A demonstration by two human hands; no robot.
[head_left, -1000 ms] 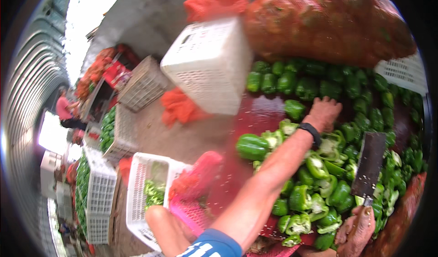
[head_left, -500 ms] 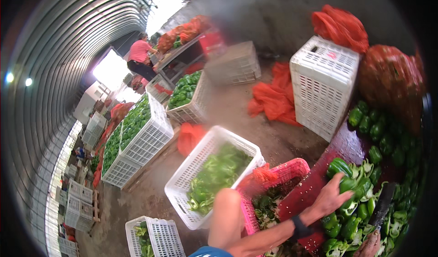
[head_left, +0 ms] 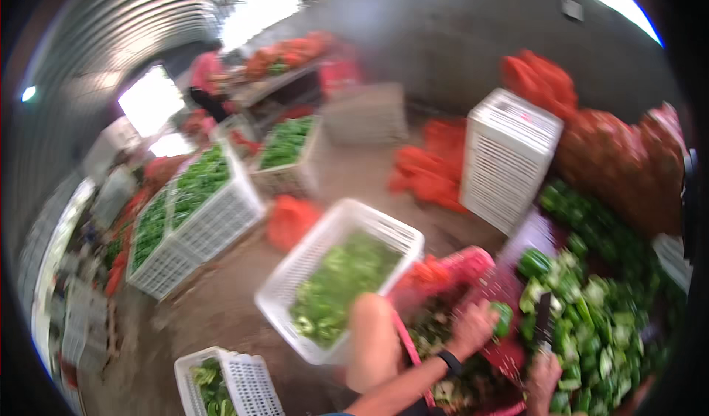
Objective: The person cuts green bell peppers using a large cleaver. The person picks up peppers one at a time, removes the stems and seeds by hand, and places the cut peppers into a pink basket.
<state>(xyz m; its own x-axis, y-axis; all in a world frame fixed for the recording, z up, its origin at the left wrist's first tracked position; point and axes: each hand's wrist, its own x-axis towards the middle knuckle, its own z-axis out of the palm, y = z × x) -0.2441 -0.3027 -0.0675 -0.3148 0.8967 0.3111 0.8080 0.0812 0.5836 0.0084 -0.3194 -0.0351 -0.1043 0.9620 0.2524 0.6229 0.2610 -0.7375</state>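
Red tabletop (head_left: 504,357) spans my lower right, with a heap of green peppers (head_left: 591,335) on it. Left of the heap, the right hand (head_left: 545,373) is closed round the handle of a knife (head_left: 544,316). The left hand (head_left: 475,327), half curled, grips a single pepper (head_left: 503,319) over the tabletop's left side. I judge it light, firm and slick, liable to crack; I'd cup its rounded sides.
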